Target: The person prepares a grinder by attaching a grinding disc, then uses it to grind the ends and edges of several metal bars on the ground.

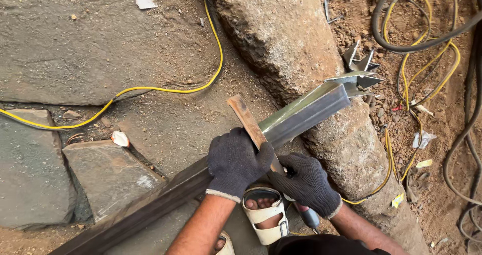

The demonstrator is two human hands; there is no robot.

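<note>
Gripping a flat rusty metal strip (pixel 249 125), the left hand (pixel 236 162) in a dark knit glove has its fingers wrapped tight around the strip's lower part, pressing it against a long metal angle bar (pixel 281 127). The strip sticks up and to the left from the fist, crossing the bar at a slant. The right hand (pixel 307 183), gloved the same way, is closed just beside the left one, on the lower end of the strip or on a tool with a dark handle (pixel 309 217) that shows below the wrist; which of the two it clasps is hard to tell from here.

The angle bar runs from the lower left up to the right, its far end resting on a big rough stone block (pixel 286 39). A foot in a white sandal (pixel 265 217) stands right under the hands, next to the bar.

The ground is outdoor bare earth and flat grey stone slabs (pixel 75 49), dusty and uneven. A yellow cable (pixel 165 89) curves over the slabs. To the right, on reddish gravel, lie black hoses (pixel 427 43), more yellow wire and small metal offcuts (pixel 359 59).
</note>
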